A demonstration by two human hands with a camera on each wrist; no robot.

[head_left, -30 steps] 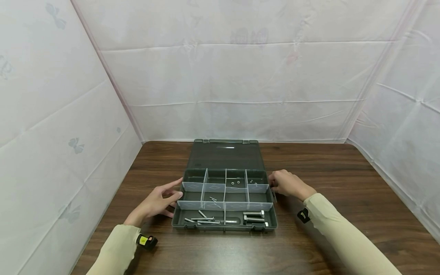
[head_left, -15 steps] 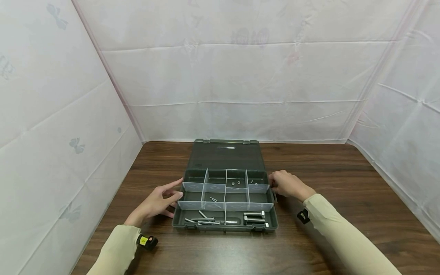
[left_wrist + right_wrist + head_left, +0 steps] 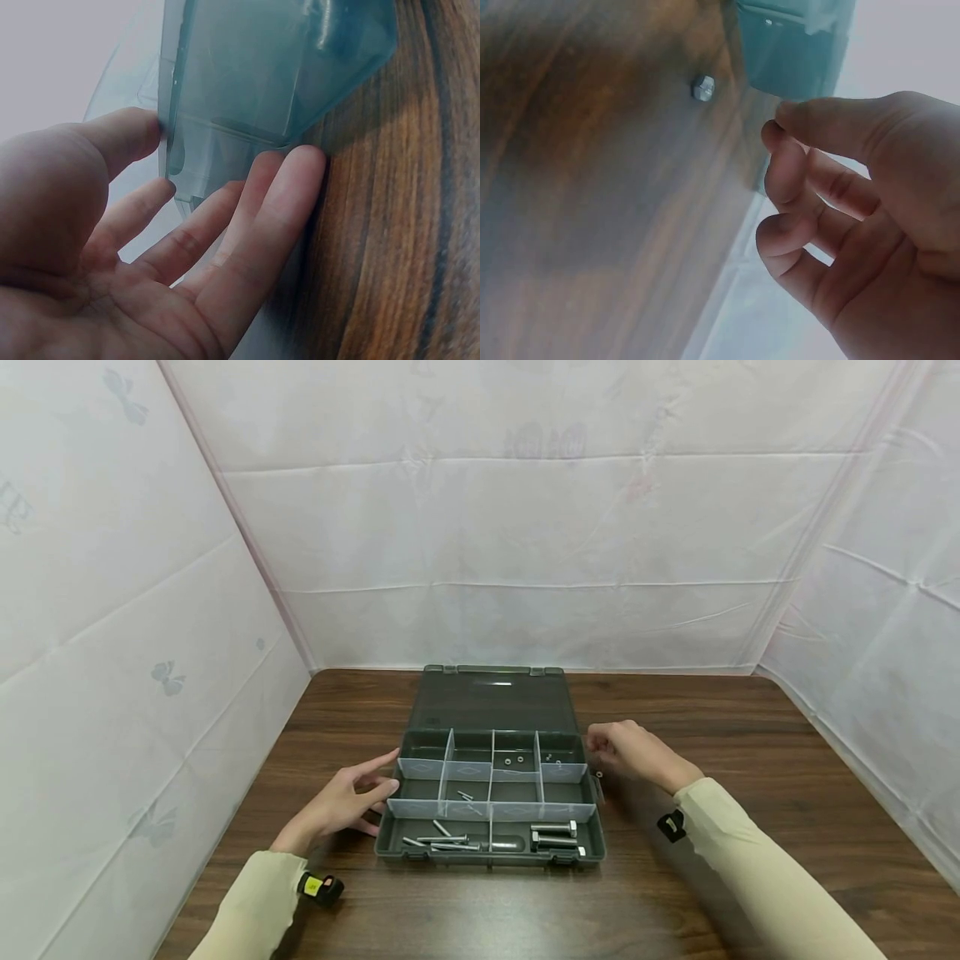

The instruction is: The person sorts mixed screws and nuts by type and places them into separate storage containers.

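A dark green plastic organiser box (image 3: 491, 852) with clear dividers lies open at the middle of the brown wooden table (image 3: 750, 760), its lid flat toward the far edge. The left hand (image 3: 341, 802) rests against the box's left wall, fingers (image 3: 255, 217) straight and spread. The right hand (image 3: 626, 750) hovers just off the box's right wall, fingers (image 3: 795, 187) curled with thumb and forefinger close together; whether they pinch anything cannot be told. A small silver nut (image 3: 703, 88) lies on the table beside that wall. Long steel bolts (image 3: 555, 833) lie in the box's near compartments.
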